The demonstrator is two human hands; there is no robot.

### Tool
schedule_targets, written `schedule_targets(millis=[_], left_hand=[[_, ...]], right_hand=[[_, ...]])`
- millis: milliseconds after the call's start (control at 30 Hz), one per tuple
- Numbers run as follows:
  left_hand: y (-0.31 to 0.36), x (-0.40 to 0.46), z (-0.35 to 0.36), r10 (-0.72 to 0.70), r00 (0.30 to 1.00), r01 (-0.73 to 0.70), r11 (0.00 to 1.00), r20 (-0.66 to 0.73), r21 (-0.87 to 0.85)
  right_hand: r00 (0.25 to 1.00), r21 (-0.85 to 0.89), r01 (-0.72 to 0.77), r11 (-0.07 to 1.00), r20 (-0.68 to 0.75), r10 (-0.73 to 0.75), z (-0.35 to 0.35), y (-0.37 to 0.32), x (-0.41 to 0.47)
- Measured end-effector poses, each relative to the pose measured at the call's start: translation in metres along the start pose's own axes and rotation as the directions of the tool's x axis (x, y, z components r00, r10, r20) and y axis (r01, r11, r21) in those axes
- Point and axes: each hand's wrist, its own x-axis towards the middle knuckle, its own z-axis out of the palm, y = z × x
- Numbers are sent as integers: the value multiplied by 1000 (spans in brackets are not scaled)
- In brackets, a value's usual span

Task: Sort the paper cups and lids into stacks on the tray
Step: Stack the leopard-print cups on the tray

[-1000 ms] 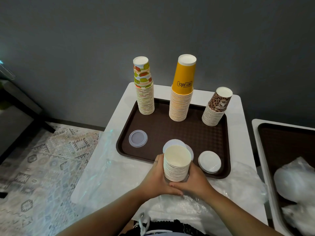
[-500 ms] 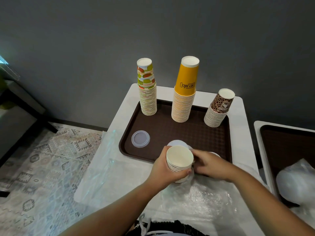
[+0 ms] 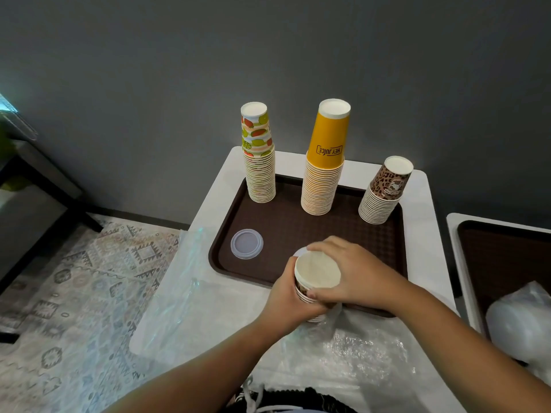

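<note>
hands share one short cup stack (image 3: 316,275) at the tray's (image 3: 298,231) near edge. left hand (image 3: 287,296) wraps its side to steady it; right hand (image 3: 354,275) pinches the top rim, probably to separate cups.

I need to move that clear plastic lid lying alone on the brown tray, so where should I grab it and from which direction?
Judging by its pose, pinch the clear lid at its raised outer rim, coming straight down from above. It lies flat on the tray near the front left corner, so there is no side wall to wrap. The tray lip is close on the left, so set fingertips on the rim's right or far edge.
</note>
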Motion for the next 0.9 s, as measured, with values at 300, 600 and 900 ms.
schedule_targets(millis=[300,600,900], left_hand=[[4,0,-1,19,999,-18,1000,49,-24],[1,2,-2,46,997,-42,997,56,-70],[-1,5,-1,60,996,-58,997,59,-41]], right_hand=[[993,13,-2,1000,115,0,-15,10,8],[993,7,-53,999,104,51,2,9,14],[992,3,-68,998,107,67,-5,8,11]])
